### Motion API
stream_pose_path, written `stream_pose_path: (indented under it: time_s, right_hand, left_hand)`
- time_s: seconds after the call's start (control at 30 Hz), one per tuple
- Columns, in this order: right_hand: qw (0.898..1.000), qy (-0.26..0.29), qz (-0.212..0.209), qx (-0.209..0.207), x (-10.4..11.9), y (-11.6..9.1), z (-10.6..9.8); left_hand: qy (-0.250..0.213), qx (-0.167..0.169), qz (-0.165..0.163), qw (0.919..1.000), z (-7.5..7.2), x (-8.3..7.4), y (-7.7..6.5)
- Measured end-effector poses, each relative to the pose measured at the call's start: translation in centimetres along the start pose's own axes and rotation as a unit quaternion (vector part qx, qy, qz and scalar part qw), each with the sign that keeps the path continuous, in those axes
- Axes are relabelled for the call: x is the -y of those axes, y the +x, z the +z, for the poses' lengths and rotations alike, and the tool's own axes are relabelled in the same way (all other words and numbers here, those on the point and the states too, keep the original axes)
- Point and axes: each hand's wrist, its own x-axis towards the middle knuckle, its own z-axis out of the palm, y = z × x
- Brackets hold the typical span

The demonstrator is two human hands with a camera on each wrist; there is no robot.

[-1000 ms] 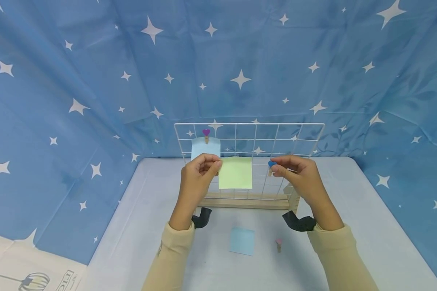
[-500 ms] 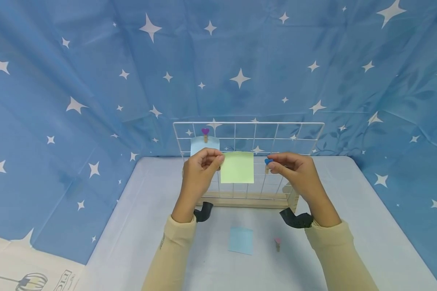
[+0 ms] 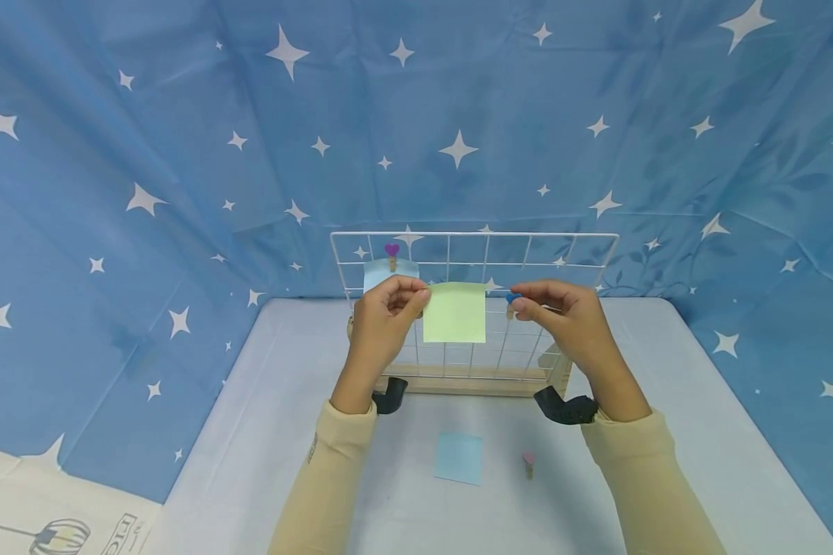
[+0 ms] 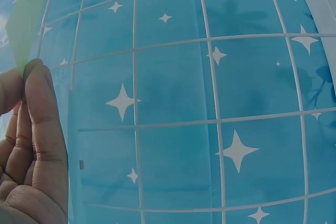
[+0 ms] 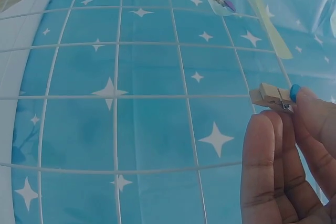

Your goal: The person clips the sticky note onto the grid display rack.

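My left hand [image 3: 383, 314] pinches the upper left corner of a yellow-green paper square [image 3: 454, 313], held up in front of a white wire grid [image 3: 527, 266]. To the right of the paper, my right hand [image 3: 571, 317] pinches a small wooden clothespin [image 5: 273, 94] by its end, where a blue heart [image 3: 513, 297] sits. The clothespin and the paper are apart. Behind my left hand, a light blue paper [image 3: 382, 271] hangs on the grid, held by a clothespin with a purple heart [image 3: 392, 250]. The left wrist view shows thumb and finger meeting on the paper's edge.
The grid stands upright in a wooden base [image 3: 465, 384] on a white-covered table [image 3: 271, 462]. Nearer me lie a light blue paper square [image 3: 458, 458] and a clothespin with a pink heart [image 3: 529, 465]. A blue star-patterned cloth [image 3: 458, 100] hangs behind.
Both hands have risen a little, taking the yellow-green paper and the blue-heart clothespin upward. The paper has also shifted slightly right, and the clothespin slightly left.
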Motion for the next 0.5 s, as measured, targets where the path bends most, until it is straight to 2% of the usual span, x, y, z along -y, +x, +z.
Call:
stream_pose_path:
  time_s: [0.27, 0.5]
  right_hand:
    - [1.000, -0.013, 0.006, 0.011, 0.18, 0.50, -0.15]
    - [0.999, -0.001, 0.034, 0.018, 0.71, 1.00, -0.16]
  left_hand:
    - [0.018, 0.000, 0.007, 0.9998, 0.09, 0.40, 0.47]
    - [0.030, -0.001, 0.011, 0.9995, 0.29, 0.58, 0.73]
